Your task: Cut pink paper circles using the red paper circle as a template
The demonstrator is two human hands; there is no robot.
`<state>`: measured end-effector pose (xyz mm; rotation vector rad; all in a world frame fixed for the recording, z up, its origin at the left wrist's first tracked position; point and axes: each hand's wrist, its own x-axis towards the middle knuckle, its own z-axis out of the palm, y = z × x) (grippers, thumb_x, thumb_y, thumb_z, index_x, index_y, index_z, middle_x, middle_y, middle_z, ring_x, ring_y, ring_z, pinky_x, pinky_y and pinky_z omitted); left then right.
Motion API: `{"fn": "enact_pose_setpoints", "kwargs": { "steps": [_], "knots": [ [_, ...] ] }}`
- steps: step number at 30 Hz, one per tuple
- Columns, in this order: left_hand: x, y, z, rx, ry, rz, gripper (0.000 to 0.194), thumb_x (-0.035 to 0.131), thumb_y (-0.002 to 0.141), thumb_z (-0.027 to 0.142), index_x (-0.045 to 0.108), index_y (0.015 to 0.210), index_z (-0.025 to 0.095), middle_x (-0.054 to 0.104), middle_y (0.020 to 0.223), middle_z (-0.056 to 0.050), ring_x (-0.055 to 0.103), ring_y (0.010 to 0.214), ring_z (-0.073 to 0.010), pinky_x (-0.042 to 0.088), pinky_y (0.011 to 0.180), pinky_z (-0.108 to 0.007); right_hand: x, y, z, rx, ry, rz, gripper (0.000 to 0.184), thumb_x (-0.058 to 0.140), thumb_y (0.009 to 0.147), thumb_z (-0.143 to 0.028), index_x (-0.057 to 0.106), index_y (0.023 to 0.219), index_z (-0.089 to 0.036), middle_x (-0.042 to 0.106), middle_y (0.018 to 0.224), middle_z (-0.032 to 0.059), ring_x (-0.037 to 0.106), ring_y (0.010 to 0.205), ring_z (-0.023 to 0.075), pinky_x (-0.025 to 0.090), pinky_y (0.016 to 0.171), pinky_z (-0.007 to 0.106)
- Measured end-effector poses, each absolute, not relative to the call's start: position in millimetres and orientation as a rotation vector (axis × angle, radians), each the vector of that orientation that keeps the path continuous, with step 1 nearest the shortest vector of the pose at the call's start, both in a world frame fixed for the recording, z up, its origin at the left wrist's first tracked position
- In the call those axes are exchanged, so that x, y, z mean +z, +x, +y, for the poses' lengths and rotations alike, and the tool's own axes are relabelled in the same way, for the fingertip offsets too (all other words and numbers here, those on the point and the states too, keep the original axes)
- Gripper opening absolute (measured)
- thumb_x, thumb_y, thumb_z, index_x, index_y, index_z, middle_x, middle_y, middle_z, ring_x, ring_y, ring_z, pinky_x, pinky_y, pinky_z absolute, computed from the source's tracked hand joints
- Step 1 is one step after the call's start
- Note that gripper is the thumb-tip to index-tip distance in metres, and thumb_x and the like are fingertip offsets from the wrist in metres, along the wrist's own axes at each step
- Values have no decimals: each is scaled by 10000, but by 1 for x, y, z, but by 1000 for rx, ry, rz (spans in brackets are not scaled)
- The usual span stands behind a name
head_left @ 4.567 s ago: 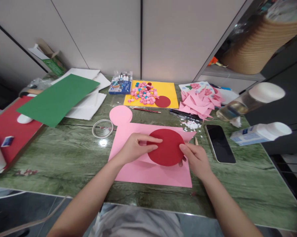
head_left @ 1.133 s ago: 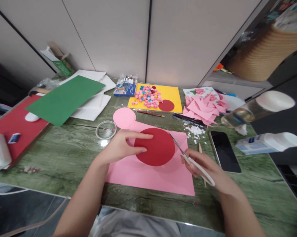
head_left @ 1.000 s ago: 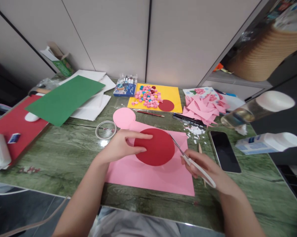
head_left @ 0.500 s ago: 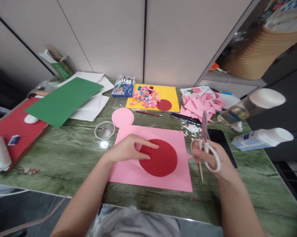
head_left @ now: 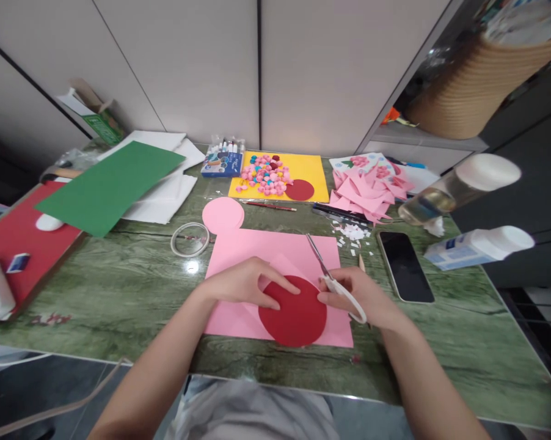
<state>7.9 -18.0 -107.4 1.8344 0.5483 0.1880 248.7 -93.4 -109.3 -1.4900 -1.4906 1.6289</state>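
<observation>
A round red paper disc overlaps a square pink paper sheet on the table. My left hand rests over the disc's left part, with thumb and forefinger spread apart on top; its other fingers are hidden. My right hand holds a pair of white-handled scissors, blades pointing away and to the left. Its fingertips are at the disc's right edge. Under the disc, a paler pink paper corner shows. Beside my right hand lies a pencil, partly covered.
A phone, a white bottle and a clear bottle stand or lie right. Pink scraps, a yellow sheet with small balls, pink discs and a tape roll lie beyond. Green paper is left.
My right hand has brought the scissors left, from beside the phone to over the pink sheet, and the blades have tilted. The red disc has slid towards me.
</observation>
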Motion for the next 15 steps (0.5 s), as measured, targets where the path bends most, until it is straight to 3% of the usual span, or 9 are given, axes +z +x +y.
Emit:
{"fn": "enact_pose_setpoints", "kwargs": {
  "steps": [6,8,10,11,13,15],
  "knots": [
    [-107,6,-13,348,1755,613,510,710,644,183,615,1138,265,639,1145,-37,586,1016,-184,451,849,-255,-110,249,-92,1458,-1564,-1487,188,669,702,-299,573,657,-144,426,546,-49,339,512,81,257,476,213],
    [-109,4,-10,475,1605,699,674,723,634,179,499,1261,284,655,1064,-40,607,929,-166,476,754,-234,-113,251,-91,1389,-1572,-1447,195,664,710,-307,572,648,-146,435,544,-46,338,509,83,255,479,218],
    [-113,3,-8,598,1367,721,795,713,664,204,339,1361,290,669,858,-12,617,741,-126,469,617,-197,-117,254,-91,1328,-1544,-1356,197,677,701,-306,570,642,-151,456,561,-39,352,519,86,263,489,222],
    [-116,3,-7,664,1246,706,783,701,683,229,323,1367,275,656,797,-2,606,683,-113,460,585,-188,-119,256,-91,1291,-1525,-1299,191,686,692,-302,573,648,-154,468,576,-35,360,527,89,269,495,223],
    [-123,4,-8,736,1055,662,613,667,717,310,447,1282,220,645,802,-23,598,649,-114,465,556,-197,-123,258,-91,1213,-1504,-1192,181,704,676,-291,581,662,-159,474,591,-35,362,530,89,270,499,224],
    [-129,7,-11,704,970,618,415,638,723,407,604,1047,152,636,753,-40,591,603,-128,483,544,-236,-126,259,-91,1160,-1501,-1143,171,715,667,-277,589,675,-162,462,578,-42,349,522,87,259,493,224]
  ]
}}
